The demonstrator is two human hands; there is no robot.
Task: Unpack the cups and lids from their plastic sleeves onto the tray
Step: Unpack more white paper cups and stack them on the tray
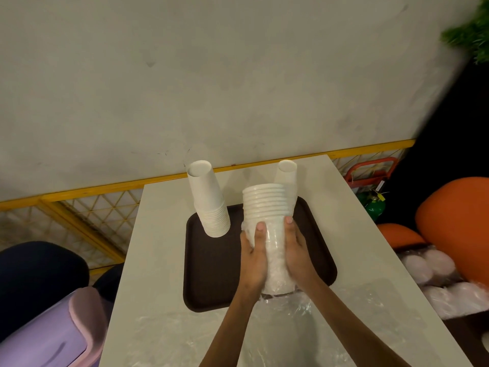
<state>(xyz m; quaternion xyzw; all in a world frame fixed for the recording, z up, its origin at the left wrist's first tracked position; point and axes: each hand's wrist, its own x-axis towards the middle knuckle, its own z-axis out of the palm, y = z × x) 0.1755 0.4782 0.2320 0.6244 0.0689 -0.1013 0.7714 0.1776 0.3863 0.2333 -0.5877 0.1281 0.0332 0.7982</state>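
Cup stack (264, 205): held upright over the tray (211, 274), centre toward 4 o'clock. The upper rims are bare and the lower half is inside the plastic sleeve (276, 260). I cannot tell whether its base touches the tray.
Left hand (252, 260): wrapped round the sleeved part from 9 o'clock, fingers (260, 229) curled tight on the film.
Right hand (297, 252): the same grip from 3 o'clock.
Finished stacks: one inverted stack (209, 205) leans at the tray's 10 o'clock. A second stack (284, 172) stands at 1 o'clock, close behind the held one.
Risk, tipping: pushing the cups away from the body could knock the second stack, which is tall and narrow.
Risk, sticking: film pinched against the cups may drag them along, or the nested stack may separate partway.
Risk, slipping: loose film (304, 327) lies on the table (158, 260) at 6 o'clock and could snag the base.
Lid packs (436, 271): wrapped, off the table at 3 o'clock.
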